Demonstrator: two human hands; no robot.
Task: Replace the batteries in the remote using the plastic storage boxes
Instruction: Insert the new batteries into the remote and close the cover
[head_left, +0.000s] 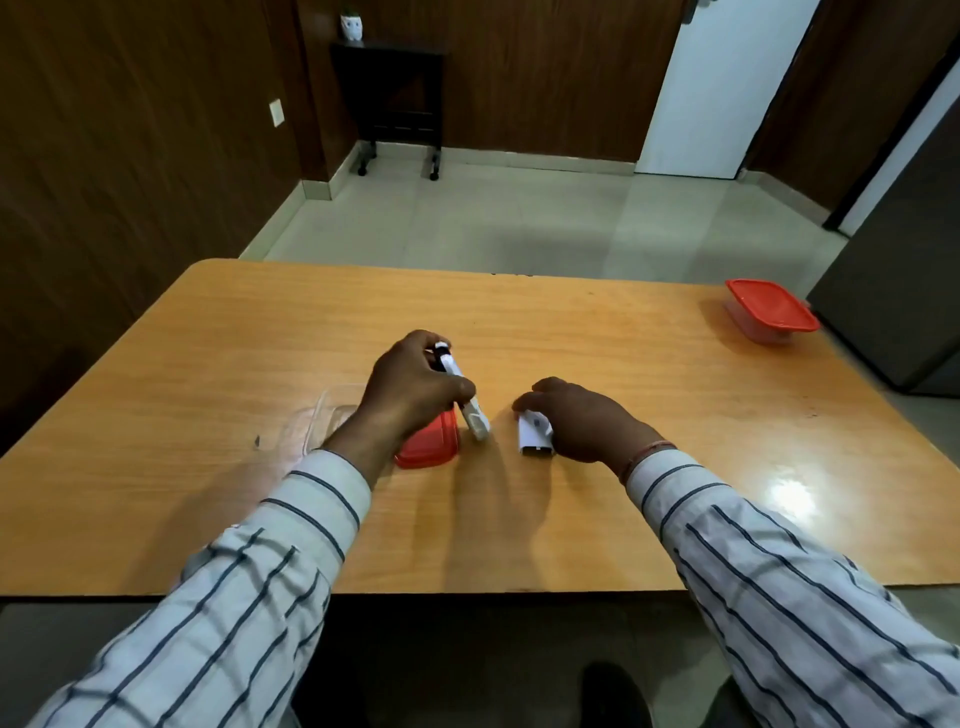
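The remote is held tilted in the left hand, fingers wrapped round it, above a red lid and beside an open clear box. The right hand rests curled on a white cover lying on the table. A lidded box sits far right.

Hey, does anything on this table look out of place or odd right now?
Nothing looks spilled or broken. One clear box sits open, its red lid off beside it. The left hand holds the remote tilted, and the right hand rests on a white piece.
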